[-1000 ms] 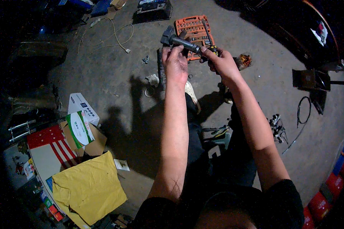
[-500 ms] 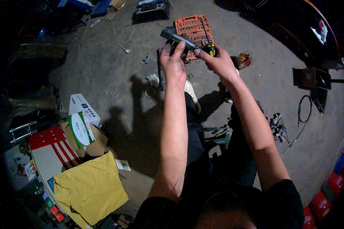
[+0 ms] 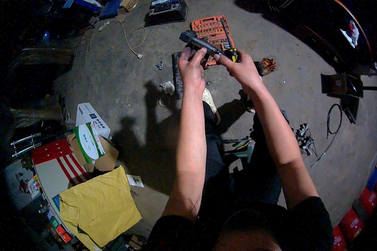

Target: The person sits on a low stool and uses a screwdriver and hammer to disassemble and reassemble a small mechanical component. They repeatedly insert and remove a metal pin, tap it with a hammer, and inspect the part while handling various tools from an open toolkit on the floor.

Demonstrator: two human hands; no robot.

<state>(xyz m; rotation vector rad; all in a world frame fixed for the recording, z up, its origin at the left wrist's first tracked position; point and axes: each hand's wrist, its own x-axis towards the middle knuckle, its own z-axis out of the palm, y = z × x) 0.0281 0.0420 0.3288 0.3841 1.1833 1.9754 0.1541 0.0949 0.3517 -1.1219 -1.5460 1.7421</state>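
One dark metal tube with a blocky end [image 3: 203, 45] was up in the air, held by two hands. The left hand [image 3: 192, 70] pinched its middle between thumb and fingers, and the right hand [image 3: 244, 72] gripped near the thin end and seemed to hold one yellow-and-black screwdriver [image 3: 232, 54] too. The tube looked hard, stiff, a bit heavy, maybe greasy, and tough to break; its round middle seemed best to grab. Behind were one orange socket case [image 3: 207, 19] and one car battery [image 3: 167, 13].
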